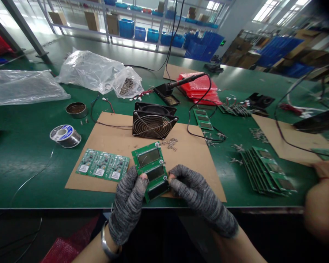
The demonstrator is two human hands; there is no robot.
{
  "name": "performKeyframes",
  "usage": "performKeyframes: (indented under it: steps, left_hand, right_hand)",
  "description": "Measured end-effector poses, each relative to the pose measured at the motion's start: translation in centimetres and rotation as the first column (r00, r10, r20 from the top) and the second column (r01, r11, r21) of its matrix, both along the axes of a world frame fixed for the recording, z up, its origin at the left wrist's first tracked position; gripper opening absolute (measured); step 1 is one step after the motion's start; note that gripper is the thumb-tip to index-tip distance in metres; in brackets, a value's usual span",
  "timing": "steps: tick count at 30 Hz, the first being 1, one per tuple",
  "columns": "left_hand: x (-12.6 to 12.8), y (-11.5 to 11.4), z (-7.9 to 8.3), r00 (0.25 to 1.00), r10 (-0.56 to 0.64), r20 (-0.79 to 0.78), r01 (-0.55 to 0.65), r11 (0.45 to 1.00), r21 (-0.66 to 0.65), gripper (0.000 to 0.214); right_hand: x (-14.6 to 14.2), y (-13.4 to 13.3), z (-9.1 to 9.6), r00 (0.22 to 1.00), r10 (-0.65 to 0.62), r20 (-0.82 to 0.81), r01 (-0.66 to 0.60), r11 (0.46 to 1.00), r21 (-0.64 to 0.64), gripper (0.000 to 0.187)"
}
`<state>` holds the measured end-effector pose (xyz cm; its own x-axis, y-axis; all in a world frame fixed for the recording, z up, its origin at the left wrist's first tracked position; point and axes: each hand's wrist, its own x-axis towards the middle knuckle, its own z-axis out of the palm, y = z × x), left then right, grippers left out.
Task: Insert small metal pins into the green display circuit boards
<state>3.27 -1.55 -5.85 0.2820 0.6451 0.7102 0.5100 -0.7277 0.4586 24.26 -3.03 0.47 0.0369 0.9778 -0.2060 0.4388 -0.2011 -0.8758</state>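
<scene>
My left hand (130, 201), in a grey knit fingerless glove, grips a green circuit board (142, 169) by its left side, thumb on top. The board is tilted above the cardboard and carries three dark rectangular displays, with small round clear parts along its right edge. My right hand (197, 195), gloved alike, is closed in a pinch at that edge, beside the lowest round part; what lies between its fingertips is hidden. A joined panel of green circuit boards (103, 164) with white labels lies flat on the cardboard sheet (79, 182), left of my hands.
Behind the board stands a black fan (154, 124), small metal parts (170, 143) near it. Solder spool (65, 136) and round tin (76, 109) are left. A soldering iron (185, 81) rests in its holder, cable looping right. Stacked boards (265, 171) and another person's arm (323, 201) are at right.
</scene>
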Motion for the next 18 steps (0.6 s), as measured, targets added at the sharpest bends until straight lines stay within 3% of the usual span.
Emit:
performKeyframes:
  steps: [6,18]
  left_hand:
    - [0.0,-0.3,-0.8,0.999,0.043,0.032,-0.042,0.999,-0.033,0.068]
    - [0.2,0.1,0.3,0.999,0.032,0.009,-0.032,0.998,0.063,0.068]
  right_hand:
    - [-0.1,-0.1,0.2,1.000,-0.007,-0.020,0.007,1.000,0.005,0.028]
    - [-0.1,-0.1,-0.2,1.000,-0.014,-0.010,0.014,1.000,-0.006,0.029]
